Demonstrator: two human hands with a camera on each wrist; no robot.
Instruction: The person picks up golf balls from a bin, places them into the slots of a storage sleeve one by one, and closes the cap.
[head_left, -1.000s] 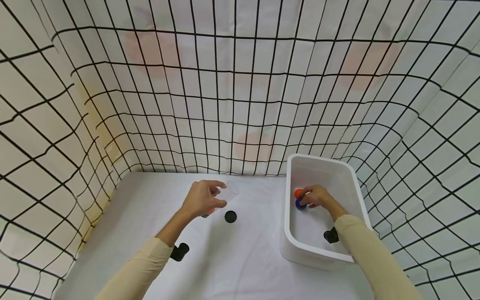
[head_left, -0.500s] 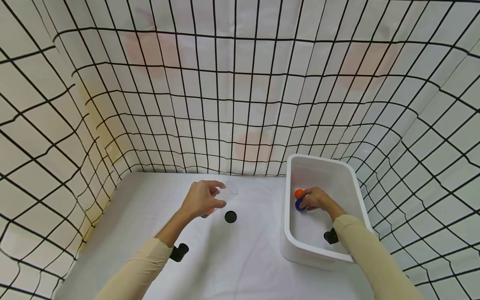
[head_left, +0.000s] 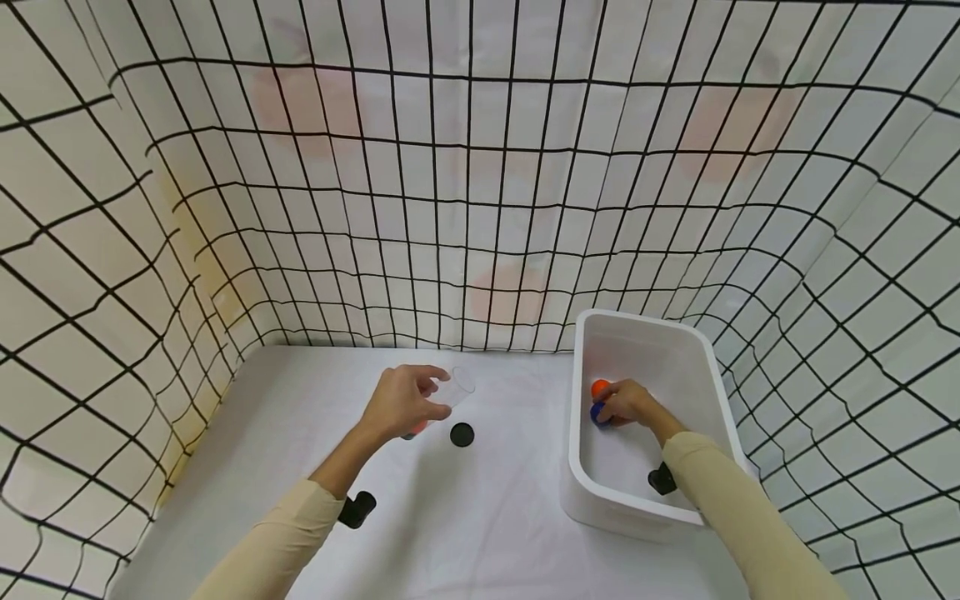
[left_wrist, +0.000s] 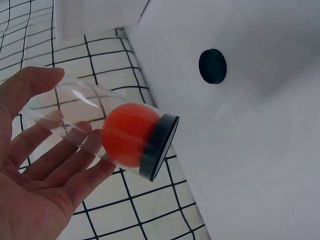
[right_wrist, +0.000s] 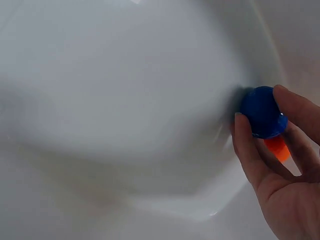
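Observation:
A clear cylindrical tube [left_wrist: 82, 100] is gripped in my left hand [head_left: 401, 402], thumb on one side and fingers on the other. It lies tilted, with a red-orange ball [left_wrist: 129, 134] inside against its black end cap [left_wrist: 161, 148]; the other end has no cap on it. A round black lid [head_left: 462, 434] lies flat on the table just right of that hand. Inside the white bin [head_left: 576, 417], my right hand [head_left: 632, 402] pinches a blue ball [right_wrist: 262, 111] between thumb and fingers. Beside the blue ball is an orange ball [head_left: 600, 388], partly hidden by the fingers in the right wrist view.
The bin stands at the right of the white-covered table [head_left: 502, 517], its tall walls around my right hand. Black grid netting [head_left: 487, 200] rises behind the table and along both sides. Black wrist cameras [head_left: 358, 509] sit on the forearms.
My right hand has shifted slightly, its fingers closing further over the blue ball near the bin's left wall. The left hand stays nearly still, tipping the tube a little.

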